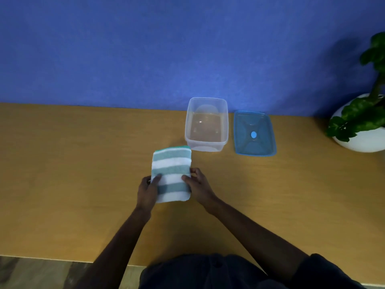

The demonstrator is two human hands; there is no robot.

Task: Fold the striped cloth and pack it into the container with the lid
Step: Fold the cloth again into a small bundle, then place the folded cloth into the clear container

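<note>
The striped cloth [171, 165], teal and white, lies folded into a narrow rectangle on the wooden table [73, 174]. My left hand [147, 192] grips its left edge, thumb on top. On the cloth's right edge my right hand [198, 185] pinches it the same way. Just beyond the cloth's far right corner stands the clear plastic container [206, 124], open and empty. Its blue lid [254, 133] lies flat on the table to the right of the container.
A white pot with a green plant [362, 126] stands at the far right of the table. A blue wall [166, 49] runs directly behind the container and lid. The table's near edge is close to my body.
</note>
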